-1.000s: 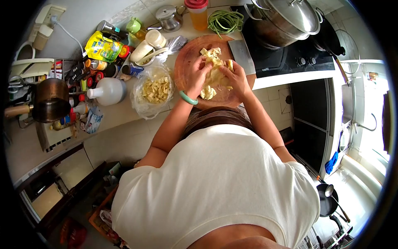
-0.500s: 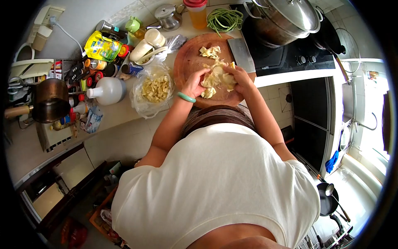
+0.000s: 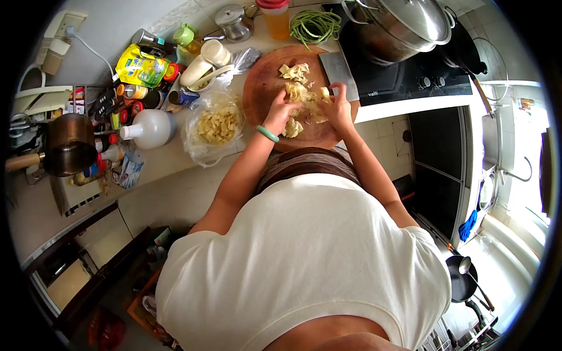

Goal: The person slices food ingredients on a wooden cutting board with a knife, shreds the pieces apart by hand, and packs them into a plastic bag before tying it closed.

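In the head view, the pale yellow food (image 3: 300,93) lies over the round board (image 3: 261,76) between the left hand (image 3: 277,114), its curled fingers pinching one edge, and the half-open right hand (image 3: 341,112), whose hold I cannot tell, neither plainly nearer, the food's long axis unclear.

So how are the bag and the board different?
The board is brown, round and flat, but the bag is see-through and crinkly. The bag holds lots of small pieces, while the board has bigger clumps. The left hand and right hand are over the board; neither touches the bag. Both the bag and the board have pale yellow food.
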A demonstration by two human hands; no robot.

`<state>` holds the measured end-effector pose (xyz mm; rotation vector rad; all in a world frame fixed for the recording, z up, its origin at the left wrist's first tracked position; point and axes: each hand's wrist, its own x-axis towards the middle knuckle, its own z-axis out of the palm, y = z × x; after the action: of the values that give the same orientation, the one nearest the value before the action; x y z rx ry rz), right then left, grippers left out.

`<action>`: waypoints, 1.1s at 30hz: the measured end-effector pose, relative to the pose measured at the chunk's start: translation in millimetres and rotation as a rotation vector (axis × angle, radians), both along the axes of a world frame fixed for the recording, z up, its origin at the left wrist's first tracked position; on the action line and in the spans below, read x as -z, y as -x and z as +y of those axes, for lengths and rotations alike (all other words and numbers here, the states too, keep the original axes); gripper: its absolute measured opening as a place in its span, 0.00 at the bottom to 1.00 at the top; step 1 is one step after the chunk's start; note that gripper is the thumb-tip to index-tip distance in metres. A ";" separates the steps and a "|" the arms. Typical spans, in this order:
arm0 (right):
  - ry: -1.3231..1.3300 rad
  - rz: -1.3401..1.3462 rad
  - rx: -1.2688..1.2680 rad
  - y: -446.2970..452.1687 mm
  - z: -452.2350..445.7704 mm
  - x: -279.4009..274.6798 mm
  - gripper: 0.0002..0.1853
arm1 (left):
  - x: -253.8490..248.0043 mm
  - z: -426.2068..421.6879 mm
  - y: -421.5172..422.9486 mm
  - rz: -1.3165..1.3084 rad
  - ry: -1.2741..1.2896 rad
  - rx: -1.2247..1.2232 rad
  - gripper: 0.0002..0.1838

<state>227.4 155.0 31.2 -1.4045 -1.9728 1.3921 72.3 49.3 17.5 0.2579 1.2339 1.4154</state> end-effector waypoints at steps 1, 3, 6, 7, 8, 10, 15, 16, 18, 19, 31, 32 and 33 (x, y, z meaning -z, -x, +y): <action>-0.106 0.033 -0.003 -1.6 0.7 10.0 0.19 | 6.3 -0.1 -0.2 0.051 -0.063 0.018 0.31; -0.048 -0.089 -0.039 -2.4 3.2 23.6 0.15 | 15.1 1.2 -1.1 0.273 0.062 0.082 0.30; -0.162 -0.221 -0.097 -4.9 -1.4 38.5 0.08 | 17.3 2.8 -1.7 0.506 0.216 0.148 0.25; -0.205 -0.126 -0.143 -7.2 -2.0 44.9 0.10 | 14.7 4.9 -1.3 0.491 0.243 0.115 0.23; -0.247 -0.031 -0.189 -9.3 -2.0 50.9 0.13 | 12.8 6.7 -0.7 0.475 0.271 0.083 0.22; -0.290 0.002 -0.205 -8.1 -3.8 50.1 0.18 | 12.1 5.3 3.6 0.249 0.252 0.055 0.20; -0.316 -0.048 -0.248 -4.7 -6.5 39.7 0.28 | 19.6 -2.0 37.9 -0.643 0.114 0.174 0.17; -0.335 -0.052 -0.232 -4.4 -6.8 37.4 0.27 | 18.4 -2.8 36.6 -0.643 0.114 0.174 0.17; -0.355 -0.058 -0.216 -4.0 -8.6 33.3 0.25 | 8.0 -4.3 31.1 -0.313 0.167 0.166 0.16; -0.355 -0.101 -0.169 -2.6 -11.4 31.3 0.24 | 0.7 -4.4 30.0 -0.323 0.172 0.163 0.17; 0.259 -0.241 -0.314 -0.4 -27.5 16.5 0.23 | 18.8 -5.7 19.2 -0.241 0.191 0.127 0.10; 0.386 -0.193 -0.278 1.4 -30.2 14.0 0.23 | 30.1 -8.5 19.2 -0.283 0.161 0.136 0.11; 0.388 -0.192 -0.279 1.3 -32.3 23.1 0.23 | 42.0 -11.0 18.3 -0.303 0.136 0.130 0.13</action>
<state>226.1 122.7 8.1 -1.5132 -2.1689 1.9129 54.0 38.3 -24.5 0.0266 1.0382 1.2020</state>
